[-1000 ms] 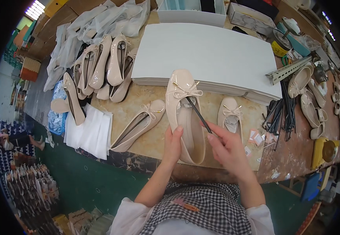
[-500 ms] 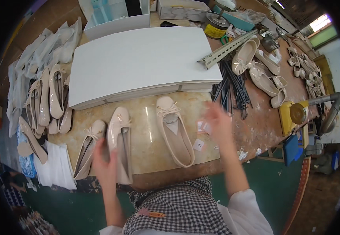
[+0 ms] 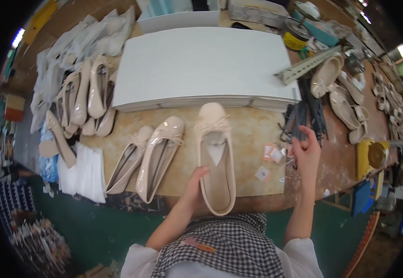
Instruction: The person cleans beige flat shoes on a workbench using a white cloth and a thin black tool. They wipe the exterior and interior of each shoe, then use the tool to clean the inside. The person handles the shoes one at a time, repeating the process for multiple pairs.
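Ballet flat (image 3: 219, 185), beige, over near edge of table (image 3: 338, 162); our left grip (image 3: 194, 186) clamped on its side. Our right grip (image 3: 307, 147) half-curled at dark rods (image 3: 309, 111); any hold, we cannot tell.

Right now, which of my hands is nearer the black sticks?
Right. Your right hand is at the near end of the black sticks; your left hand is left of them, holding a beige shoe.

Around six o'clock we wear a black-and-white gingham apron (image 3: 243, 238), a small pink ornament (image 3: 192, 242) and an elongated orange tag (image 3: 205, 248) on its front. Our loose white sleeves (image 3: 139, 260), at seven and five o'clock, end near the elbows; our left hand (image 3: 195, 186) and right hand (image 3: 307, 150) are bare.
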`<action>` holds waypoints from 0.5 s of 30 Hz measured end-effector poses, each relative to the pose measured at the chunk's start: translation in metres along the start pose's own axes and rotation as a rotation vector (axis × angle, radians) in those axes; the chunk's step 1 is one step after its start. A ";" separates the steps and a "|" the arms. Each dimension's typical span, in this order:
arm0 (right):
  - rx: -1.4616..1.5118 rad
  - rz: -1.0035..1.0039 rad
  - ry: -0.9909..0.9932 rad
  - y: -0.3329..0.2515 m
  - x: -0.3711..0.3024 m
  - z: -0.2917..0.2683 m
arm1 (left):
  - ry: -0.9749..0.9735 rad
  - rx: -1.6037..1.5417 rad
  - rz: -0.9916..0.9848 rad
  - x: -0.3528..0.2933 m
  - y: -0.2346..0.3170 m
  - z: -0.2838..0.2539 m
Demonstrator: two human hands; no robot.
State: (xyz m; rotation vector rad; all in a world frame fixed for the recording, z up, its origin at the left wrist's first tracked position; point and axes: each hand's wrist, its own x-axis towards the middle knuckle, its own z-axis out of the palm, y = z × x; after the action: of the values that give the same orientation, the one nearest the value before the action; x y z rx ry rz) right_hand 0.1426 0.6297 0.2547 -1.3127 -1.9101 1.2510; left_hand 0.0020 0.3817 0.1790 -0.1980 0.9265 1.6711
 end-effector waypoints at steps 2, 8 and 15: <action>-0.006 -0.113 -0.218 -0.024 -0.039 0.028 | 0.110 0.063 0.124 -0.004 0.002 -0.003; 0.018 -0.172 -0.688 -0.070 -0.093 0.064 | 0.268 0.330 0.465 -0.006 0.033 -0.012; -0.022 -0.426 -0.492 -0.074 -0.097 0.088 | 0.241 0.390 0.590 -0.007 0.022 -0.008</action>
State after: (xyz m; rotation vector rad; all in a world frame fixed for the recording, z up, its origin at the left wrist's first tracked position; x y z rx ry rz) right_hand 0.0794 0.4977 0.2897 -0.5768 -2.3771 1.4060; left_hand -0.0184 0.3702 0.1879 0.1604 1.5831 1.9765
